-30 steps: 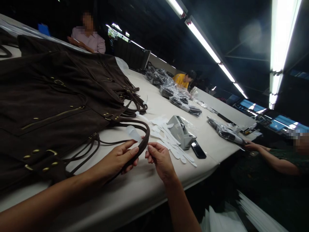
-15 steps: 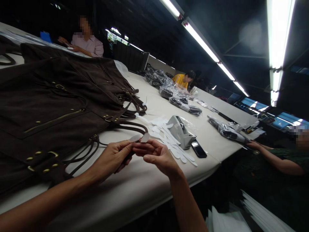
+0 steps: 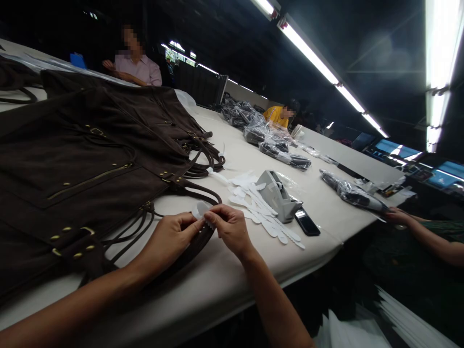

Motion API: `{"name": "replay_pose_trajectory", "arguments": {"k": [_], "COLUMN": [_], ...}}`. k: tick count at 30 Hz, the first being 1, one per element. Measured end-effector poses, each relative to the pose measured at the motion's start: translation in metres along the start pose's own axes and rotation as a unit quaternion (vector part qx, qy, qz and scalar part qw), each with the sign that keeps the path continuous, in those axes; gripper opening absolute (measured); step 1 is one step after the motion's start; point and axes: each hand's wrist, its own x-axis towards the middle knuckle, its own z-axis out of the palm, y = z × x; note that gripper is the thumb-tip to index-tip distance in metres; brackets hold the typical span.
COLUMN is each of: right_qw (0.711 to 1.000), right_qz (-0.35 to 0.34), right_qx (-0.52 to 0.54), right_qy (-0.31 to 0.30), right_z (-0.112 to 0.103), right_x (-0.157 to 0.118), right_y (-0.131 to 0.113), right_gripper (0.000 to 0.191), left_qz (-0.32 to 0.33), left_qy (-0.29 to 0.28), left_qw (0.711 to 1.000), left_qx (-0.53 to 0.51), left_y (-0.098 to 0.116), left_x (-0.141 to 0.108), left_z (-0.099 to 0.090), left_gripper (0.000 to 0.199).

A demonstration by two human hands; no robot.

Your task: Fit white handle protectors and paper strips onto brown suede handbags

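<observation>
While the left hand [image 3: 168, 244] grips a leather strap [image 3: 197, 243] beside the suede bag [image 3: 72, 169], the right hand [image 3: 230, 227] pinches a white paper tab [image 3: 200, 209] onto it. Both are closed.

Two hands [image 3: 166, 246], three other people [image 3: 139, 70], one tape dispenser [image 3: 276, 195], one phone [image 3: 307, 222].

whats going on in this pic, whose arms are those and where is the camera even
This picture comes from a camera worn on a person's head, looking forward and down, so the two arms at the bottom are that person's own. The left hand and right hand pinch a small white piece just above a dark strap of a large brown suede bag with brass studs. On the white table lie white strips, a grey tape dispenser and a phone. A co-worker's hand shows at the right.
</observation>
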Motion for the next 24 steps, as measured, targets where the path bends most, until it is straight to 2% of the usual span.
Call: {"name": "replay_pose_trajectory", "arguments": {"k": [4,7,9,14,18,24], "right_qw": [0.995,0.987,0.982,0.985,0.988,0.991], "right_qz": [0.078,0.127,0.154,0.131,0.128,0.115], "right_qx": [0.057,0.094,0.106,0.109,0.067,0.053], "right_qy": [0.020,0.007,-0.003,-0.023,-0.061,-0.030], "right_z": [0.003,0.001,0.000,0.002,0.001,0.005], "right_x": [-0.008,-0.010,-0.010,-0.011,-0.011,-0.014], "right_y": [0.004,0.006,0.007,0.010,0.011,0.013], "right_gripper": [0.021,0.023,0.025,0.026,0.029,0.035], "left_qz": [-0.012,-0.010,-0.009,-0.016,-0.010,0.016], "left_qy": [0.003,0.011,0.012,0.029,0.043,0.044], "left_qw": [0.999,0.995,0.995,0.999,0.999,0.999], "left_qx": [-0.038,-0.098,-0.101,-0.040,-0.023,0.018], "left_y": [-0.006,-0.007,-0.006,0.002,0.007,0.004], "left_x": [0.002,0.004,0.005,0.004,0.003,0.005], "left_z": [0.003,0.003,0.002,-0.001,-0.002,-0.005], "left_gripper": [0.030,0.030,0.030,0.027,0.028,0.026]}}
